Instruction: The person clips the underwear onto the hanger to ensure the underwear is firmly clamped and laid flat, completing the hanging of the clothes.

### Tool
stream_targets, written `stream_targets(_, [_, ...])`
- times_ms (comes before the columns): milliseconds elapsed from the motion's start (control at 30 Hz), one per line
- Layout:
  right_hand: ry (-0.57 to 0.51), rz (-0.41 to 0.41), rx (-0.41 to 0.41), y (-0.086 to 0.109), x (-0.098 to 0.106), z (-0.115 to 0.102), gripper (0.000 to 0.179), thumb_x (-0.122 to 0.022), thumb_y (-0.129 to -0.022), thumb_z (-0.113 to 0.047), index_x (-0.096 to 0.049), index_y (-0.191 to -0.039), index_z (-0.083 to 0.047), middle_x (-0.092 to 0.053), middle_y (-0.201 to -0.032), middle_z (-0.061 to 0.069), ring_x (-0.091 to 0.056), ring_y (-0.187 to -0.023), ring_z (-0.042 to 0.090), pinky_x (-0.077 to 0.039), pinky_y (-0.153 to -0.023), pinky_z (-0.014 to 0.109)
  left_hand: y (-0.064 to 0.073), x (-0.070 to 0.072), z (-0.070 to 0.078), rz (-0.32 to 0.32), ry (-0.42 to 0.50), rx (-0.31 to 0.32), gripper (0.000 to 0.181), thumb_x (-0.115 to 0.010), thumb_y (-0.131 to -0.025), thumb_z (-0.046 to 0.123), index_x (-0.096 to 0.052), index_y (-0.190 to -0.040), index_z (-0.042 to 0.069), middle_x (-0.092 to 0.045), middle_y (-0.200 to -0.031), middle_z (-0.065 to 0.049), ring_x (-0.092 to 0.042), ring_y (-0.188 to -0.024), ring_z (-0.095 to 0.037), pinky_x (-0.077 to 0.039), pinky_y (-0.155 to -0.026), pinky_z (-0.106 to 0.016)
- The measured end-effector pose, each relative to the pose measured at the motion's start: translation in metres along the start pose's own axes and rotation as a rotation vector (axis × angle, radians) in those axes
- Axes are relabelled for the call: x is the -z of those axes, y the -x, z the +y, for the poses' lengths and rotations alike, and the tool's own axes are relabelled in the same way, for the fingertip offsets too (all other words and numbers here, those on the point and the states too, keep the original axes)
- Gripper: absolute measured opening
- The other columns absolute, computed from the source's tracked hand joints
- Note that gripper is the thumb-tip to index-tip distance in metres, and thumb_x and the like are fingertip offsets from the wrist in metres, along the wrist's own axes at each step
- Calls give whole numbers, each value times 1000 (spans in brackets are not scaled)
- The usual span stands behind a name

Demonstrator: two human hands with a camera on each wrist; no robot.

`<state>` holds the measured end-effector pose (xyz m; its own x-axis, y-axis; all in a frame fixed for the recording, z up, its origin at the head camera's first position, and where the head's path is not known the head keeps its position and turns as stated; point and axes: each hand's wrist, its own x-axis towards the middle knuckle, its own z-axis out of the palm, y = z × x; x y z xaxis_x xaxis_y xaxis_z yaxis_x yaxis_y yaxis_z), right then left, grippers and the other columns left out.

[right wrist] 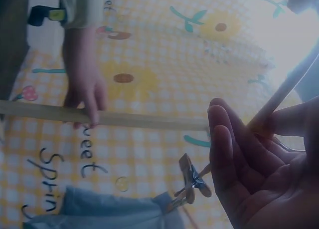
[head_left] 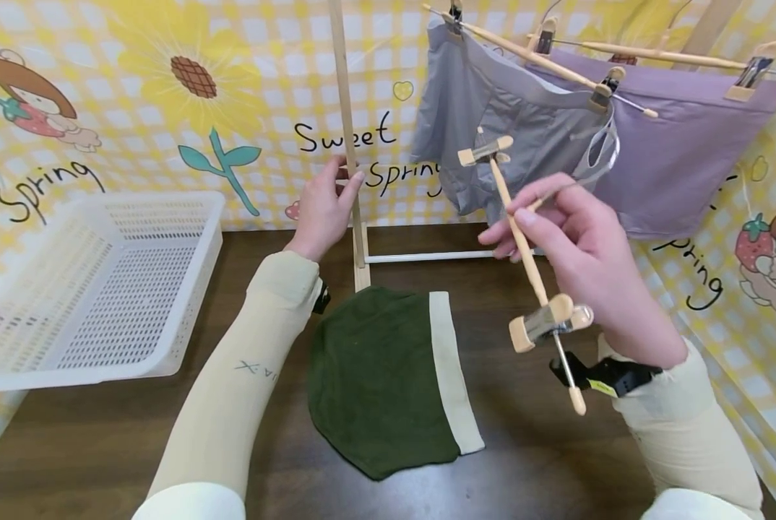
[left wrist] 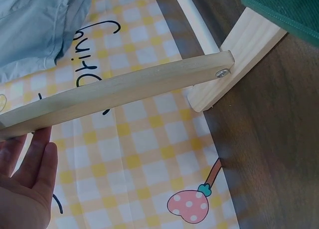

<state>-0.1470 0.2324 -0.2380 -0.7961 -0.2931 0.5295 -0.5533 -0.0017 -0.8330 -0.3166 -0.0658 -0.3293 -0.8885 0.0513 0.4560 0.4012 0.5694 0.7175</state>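
My left hand (head_left: pixel 319 206) grips the upright wooden post (head_left: pixel 339 72) of a rack, its thumb showing in front and fingers reaching behind. In the left wrist view, those fingertips meet the edge of the post. My right hand (head_left: pixel 589 253) pinches a wooden clip hanger (head_left: pixel 523 249) near the middle of its rod, between thumb and index finger. The hanger slants in the air, and its two clips (head_left: pixel 544 325) carry no cloth. Below, a dark green garment (head_left: pixel 381 383) with a cream waistband (head_left: pixel 451 375) lies flat on the brown table (head_left: pixel 264 455).
Grey shorts (head_left: pixel 518 137) and a purple garment (head_left: pixel 667 137) hang from clip hangers at the upper right. A white perforated basket (head_left: pixel 196 282) stands on the left. The rack's white lower bar (head_left: pixel 427 256) runs behind the green garment, before a yellow checked backdrop (head_left: pixel 284 58).
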Motion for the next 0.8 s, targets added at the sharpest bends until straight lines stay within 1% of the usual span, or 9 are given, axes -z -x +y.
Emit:
stream_targets(100, [19, -22, -28, 14, 3, 10, 7, -51, -103, 4, -56, -107, 8, -73, -90, 22, -72, -76, 28, -57, -71, 32, 0, 0, 1, -3, 8, -2, 38, -57, -106, 33, -58, -131, 5, -68, -120, -11, -68, -99, -23, -54, -85, -38])
stream_targets(267, [153, -30, -68, 38, 6, 33, 8, -52, -103, 5, -58, -107, 6, -70, -82, 17, -69, -75, 24, -53, -70, 27, 0, 1, 2, -7, 5, 3, 36, -57, -106, 31, -58, -132, 6, -68, -121, -11, -69, -98, -23, -54, -84, -38])
stream_targets(333, [194, -47, -106, 48, 7, 43, 9, -52, -103, 4, -59, -108, 5, -71, -83, 15, -70, -77, 22, -52, -71, 26, 1, 2, 3, -16, -2, 10, 37, -56, -107, 32, -58, -132, 6, -68, -121, -12, -68, -99, -23, -54, -84, -37])
stream_targets(433, [214, -85, -177, 59, 8, 59, 8, -53, -104, 2, -59, -109, 2, -73, -87, 11, -71, -80, 23, -52, -71, 26, 2, 4, 4, -41, -8, 35, 41, -55, -107, 35, -56, -136, 6, -67, -123, -12, -67, -102, -24, -53, -86, -38])
stream_targets(567, [274, -139, -249, 72, 10, 79, 7, -55, -105, -5, -60, -109, -3, -76, -93, 4, -72, -85, 21, -51, -71, 28, 5, 9, 10, -77, -25, 96, 58, -59, -103, 45, -44, -147, 11, -60, -133, -8, -61, -116, -24, -49, -93, -40])
stream_targets(600, [280, -147, -267, 75, 11, 84, 7, -55, -106, -6, -60, -109, -4, -76, -94, 3, -72, -86, 21, -51, -72, 29, 7, 11, 12, -78, -25, 109, 62, -60, -101, 47, -40, -148, 12, -57, -136, -7, -59, -120, -24, -47, -95, -40])
stream_targets(633, [286, -154, -282, 77, 11, 88, 7, -56, -106, -8, -61, -109, -5, -76, -94, 2, -72, -88, 20, -51, -72, 29, 9, 12, 14, -77, -23, 129, 66, -61, -100, 50, -37, -148, 12, -54, -139, -5, -55, -124, -23, -42, -99, -41])
stream_targets(700, [283, -162, -317, 82, 12, 97, 8, -57, -106, -10, -61, -109, -5, -76, -94, 1, -73, -90, 20, -51, -72, 30, 17, 15, 20, -59, -26, 145, 69, -64, -97, 51, -36, -146, 12, -50, -140, -4, -51, -127, -23, -36, -99, -42])
stream_targets(800, [269, -177, -363, 88, 10, 108, 9, -57, -106, -12, -61, -108, -4, -77, -95, 3, -73, -90, 23, -52, -72, 32, 35, 19, 28, -41, -13, 111, 66, -67, -97, 47, -37, -140, 7, -46, -139, -9, -47, -127, -27, -33, -100, -43])
